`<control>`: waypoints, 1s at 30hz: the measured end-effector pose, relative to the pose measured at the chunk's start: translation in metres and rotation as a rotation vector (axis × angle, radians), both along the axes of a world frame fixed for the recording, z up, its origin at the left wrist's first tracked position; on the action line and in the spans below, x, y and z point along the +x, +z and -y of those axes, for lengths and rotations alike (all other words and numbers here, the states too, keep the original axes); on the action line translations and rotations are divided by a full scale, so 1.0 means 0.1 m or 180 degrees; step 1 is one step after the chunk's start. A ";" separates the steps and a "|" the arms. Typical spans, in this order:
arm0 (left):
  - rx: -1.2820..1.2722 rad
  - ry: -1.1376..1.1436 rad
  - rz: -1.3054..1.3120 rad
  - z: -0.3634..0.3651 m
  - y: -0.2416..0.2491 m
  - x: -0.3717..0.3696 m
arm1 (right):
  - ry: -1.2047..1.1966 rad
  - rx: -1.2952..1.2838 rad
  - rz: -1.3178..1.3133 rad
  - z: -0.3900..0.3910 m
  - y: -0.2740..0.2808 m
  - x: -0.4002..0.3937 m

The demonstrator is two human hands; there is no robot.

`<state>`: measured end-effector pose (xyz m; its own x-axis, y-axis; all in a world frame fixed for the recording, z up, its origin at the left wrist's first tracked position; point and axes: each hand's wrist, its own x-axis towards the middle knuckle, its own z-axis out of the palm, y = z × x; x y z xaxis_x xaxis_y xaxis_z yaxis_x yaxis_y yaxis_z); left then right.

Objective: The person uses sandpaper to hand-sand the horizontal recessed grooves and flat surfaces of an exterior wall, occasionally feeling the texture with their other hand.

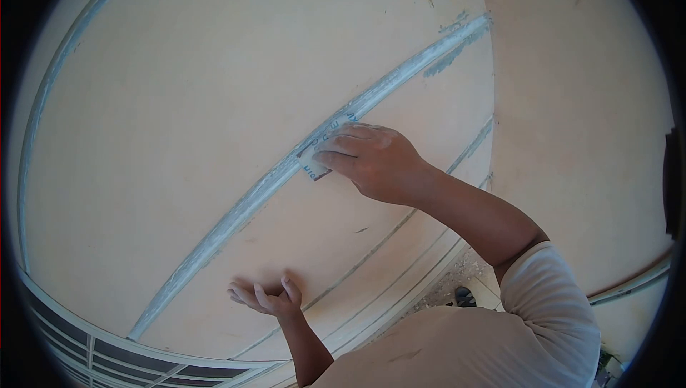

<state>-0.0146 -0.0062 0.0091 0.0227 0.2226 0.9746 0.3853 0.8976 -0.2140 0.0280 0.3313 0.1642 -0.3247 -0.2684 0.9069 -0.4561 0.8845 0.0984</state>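
My right hand [380, 161] grips a folded piece of sandpaper [313, 165] with blue print on its back. The sandpaper lies against a long grey-white band [239, 209] that runs diagonally across the beige wall [193, 116]. Lower down, my left hand [270, 298] is close to the wall with its fingers spread and curled upward, nothing in it. Part of the sandpaper is hidden beneath my right fingers.
More thin grey lines [400, 225] cross the wall lower down. A window grille [93, 352] is at the lower left. To the right, another wall face [572, 102] meets this one at a corner. A dark sandal [465, 296] shows on the floor below.
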 end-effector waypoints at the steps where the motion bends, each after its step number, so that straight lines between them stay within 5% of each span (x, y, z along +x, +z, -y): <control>1: 0.0000 0.0001 -0.0012 0.01 0.00 0.00 | 0.0081 0.0068 0.0115 -0.04 0.01 0.01; 16: 0.0031 -0.0038 0.0024 -0.02 0.02 0.03 | 0.0186 0.0208 0.0925 -0.19 0.18 0.14; 19: 0.0018 -0.0062 0.0008 -0.01 0.02 0.02 | -0.0367 0.0512 0.0460 -0.18 0.18 0.15; 30: 0.0113 -0.0031 0.0072 -0.01 -0.01 0.03 | -0.0495 0.0143 0.0235 -0.02 0.14 0.10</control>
<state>-0.0116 -0.0052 0.0083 0.0025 0.1878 0.9822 0.3985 0.9006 -0.1733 0.0385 0.3334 0.1781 -0.4308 -0.2495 0.8673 -0.3215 0.9404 0.1108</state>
